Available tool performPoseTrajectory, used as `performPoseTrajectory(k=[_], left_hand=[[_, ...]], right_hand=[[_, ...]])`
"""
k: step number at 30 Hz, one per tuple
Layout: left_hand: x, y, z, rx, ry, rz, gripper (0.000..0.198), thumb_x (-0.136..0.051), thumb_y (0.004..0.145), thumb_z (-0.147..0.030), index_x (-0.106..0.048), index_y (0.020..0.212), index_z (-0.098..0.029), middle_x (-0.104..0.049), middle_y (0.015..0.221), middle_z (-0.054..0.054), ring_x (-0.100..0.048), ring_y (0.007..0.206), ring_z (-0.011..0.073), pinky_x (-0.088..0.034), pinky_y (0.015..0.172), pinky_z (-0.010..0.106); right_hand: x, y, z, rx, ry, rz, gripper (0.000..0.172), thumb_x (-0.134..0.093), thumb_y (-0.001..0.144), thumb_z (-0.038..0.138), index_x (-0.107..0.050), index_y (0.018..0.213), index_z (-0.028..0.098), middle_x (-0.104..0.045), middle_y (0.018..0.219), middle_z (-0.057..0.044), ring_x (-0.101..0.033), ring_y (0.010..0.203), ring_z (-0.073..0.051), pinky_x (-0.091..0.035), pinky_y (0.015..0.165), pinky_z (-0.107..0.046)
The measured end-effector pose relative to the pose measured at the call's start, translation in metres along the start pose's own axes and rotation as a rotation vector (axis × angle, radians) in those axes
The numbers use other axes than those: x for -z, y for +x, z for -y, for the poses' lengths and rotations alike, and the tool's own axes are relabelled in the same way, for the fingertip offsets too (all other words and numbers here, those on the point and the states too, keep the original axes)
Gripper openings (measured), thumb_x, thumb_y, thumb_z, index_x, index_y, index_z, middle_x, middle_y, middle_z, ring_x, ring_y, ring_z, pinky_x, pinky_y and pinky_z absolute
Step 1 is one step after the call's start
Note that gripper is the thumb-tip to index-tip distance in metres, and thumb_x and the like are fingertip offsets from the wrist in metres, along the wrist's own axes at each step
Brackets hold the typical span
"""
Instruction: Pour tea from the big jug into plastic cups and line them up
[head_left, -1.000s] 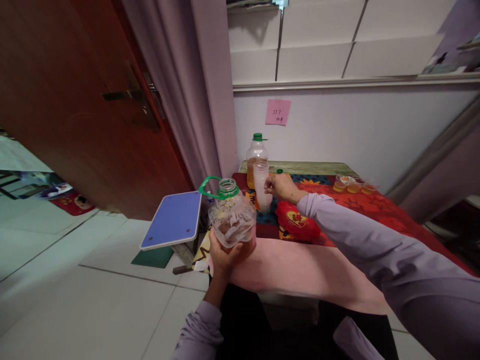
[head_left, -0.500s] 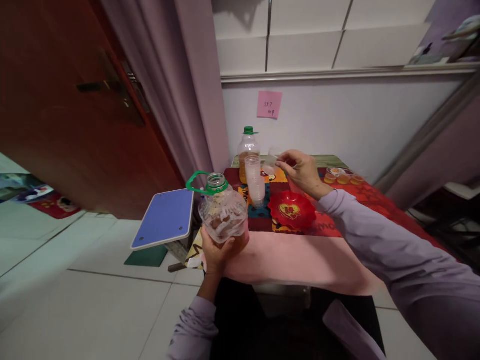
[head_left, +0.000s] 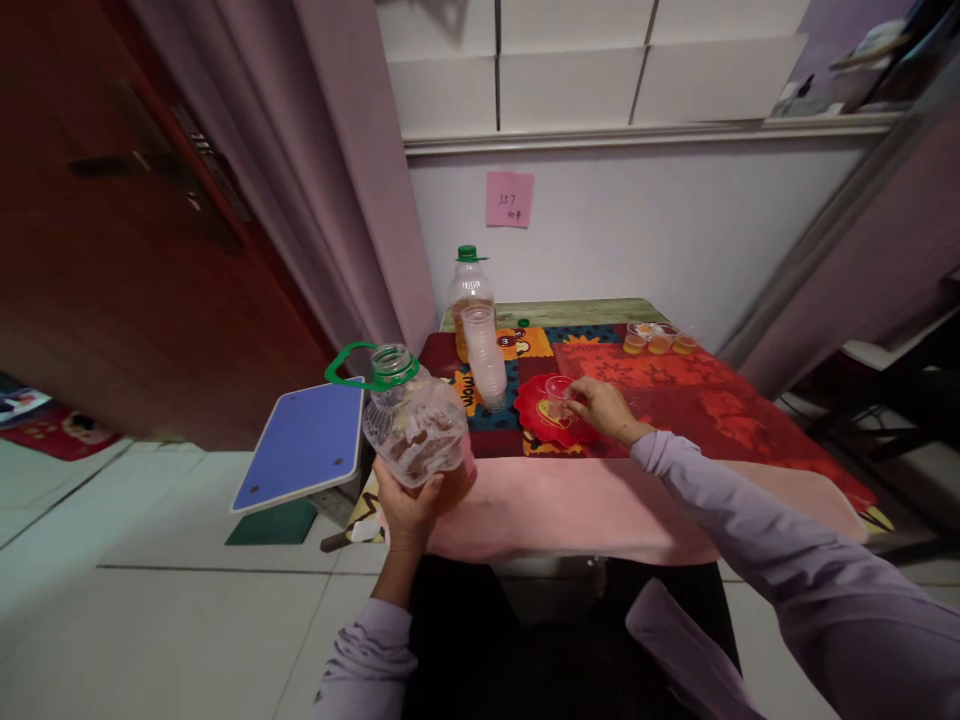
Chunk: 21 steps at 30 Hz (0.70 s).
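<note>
1. The right hand [head_left: 606, 408] has a cup [head_left: 558, 390] pinched in its fingers, down at the red plate [head_left: 526, 406]; from here I can't tell whether the cup touches it.
2. A moment ago that cup was up in the air beside the stack [head_left: 486, 362]; now one cup is apart from the rest and at the plate.
3. The left hand [head_left: 407, 508] stays clasped on the near side of the jug [head_left: 417, 425], at the desk's [head_left: 592, 313] front edge.
4. The jug's mouth is uncapped, and amber liquid shows low inside.
5. I see no drink in the pinched cup.
6. Behind the stack, a capped bottle [head_left: 472, 288] holds amber liquid too.
7. Filled cups [head_left: 660, 343] stand grouped toward the far right.
</note>
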<state>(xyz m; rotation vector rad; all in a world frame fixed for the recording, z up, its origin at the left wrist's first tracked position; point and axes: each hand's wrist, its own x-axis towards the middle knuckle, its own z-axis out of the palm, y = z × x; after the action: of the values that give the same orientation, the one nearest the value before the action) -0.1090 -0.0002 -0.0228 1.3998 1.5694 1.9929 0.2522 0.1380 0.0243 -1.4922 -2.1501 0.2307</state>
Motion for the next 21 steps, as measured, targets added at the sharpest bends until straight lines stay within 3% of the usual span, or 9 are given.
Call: performPoseTrajectory(k=[7,13,15,17,19,21], left_hand=[[-0.001,-0.002,0.007,0.036,-0.029,0.017,0.095,-0.089,0.065,-0.074,-0.054,0.135,-0.02,-0.075,0.126,0.016,-0.078,0.112,0.0336,-0.064,0.096,0.048],[0.005,-0.002,0.016,0.042,0.008,0.037,0.096,-0.089,0.066,-0.072,-0.053,0.138,-0.02,-0.075,0.127,0.017,-0.077,0.114,0.034,-0.062,0.101,0.049],[0.009,-0.001,0.014,0.058,0.04,0.063,0.098,-0.089,0.066,-0.072,-0.052,0.14,-0.02,-0.073,0.132,0.019,-0.076,0.12,0.0353,-0.06,0.106,0.051],[0.011,0.0,0.008,0.081,0.049,0.099,0.105,-0.092,0.064,-0.072,-0.049,0.144,-0.02,-0.071,0.137,0.021,-0.074,0.126,0.0363,-0.058,0.11,0.052],[0.012,0.002,0.0,0.095,0.023,0.115,0.117,-0.095,0.059,-0.071,-0.043,0.151,-0.021,-0.068,0.143,0.022,-0.072,0.131,0.0368,-0.057,0.113,0.052],[0.011,0.005,-0.008,0.101,0.008,0.105,0.124,-0.098,0.056,-0.069,-0.039,0.156,-0.023,-0.066,0.146,0.022,-0.071,0.134,0.0366,-0.057,0.114,0.052]], right_hand=[[0.011,-0.009,0.001,0.056,0.031,-0.044,0.023,-0.08,0.094,0.029,-0.081,0.114,0.02,-0.082,0.119,-0.012,-0.075,0.091,-0.024,-0.055,0.081,-0.032],[0.026,-0.023,0.031,-0.026,0.407,-0.311,0.033,-0.072,0.097,0.048,-0.082,0.11,0.019,-0.082,0.102,-0.011,-0.069,0.073,-0.021,-0.057,0.072,-0.034],[0.014,-0.03,0.053,-0.05,0.617,-0.296,0.035,-0.071,0.097,0.053,-0.081,0.104,0.02,-0.082,0.099,-0.011,-0.072,0.077,-0.022,-0.058,0.073,-0.034],[-0.009,-0.039,0.077,-0.046,0.798,-0.182,0.037,-0.075,0.094,0.055,-0.08,0.104,0.02,-0.081,0.094,-0.009,-0.072,0.078,-0.022,-0.059,0.072,-0.033],[-0.039,-0.045,0.102,-0.043,0.926,-0.021,0.042,-0.079,0.09,0.057,-0.079,0.112,0.02,-0.079,0.092,-0.007,-0.071,0.075,-0.02,-0.059,0.069,-0.032],[-0.068,-0.048,0.125,-0.06,1.026,0.071,0.053,-0.084,0.085,0.057,-0.076,0.123,0.021,-0.079,0.102,-0.008,-0.073,0.081,-0.02,-0.061,0.072,-0.033]])
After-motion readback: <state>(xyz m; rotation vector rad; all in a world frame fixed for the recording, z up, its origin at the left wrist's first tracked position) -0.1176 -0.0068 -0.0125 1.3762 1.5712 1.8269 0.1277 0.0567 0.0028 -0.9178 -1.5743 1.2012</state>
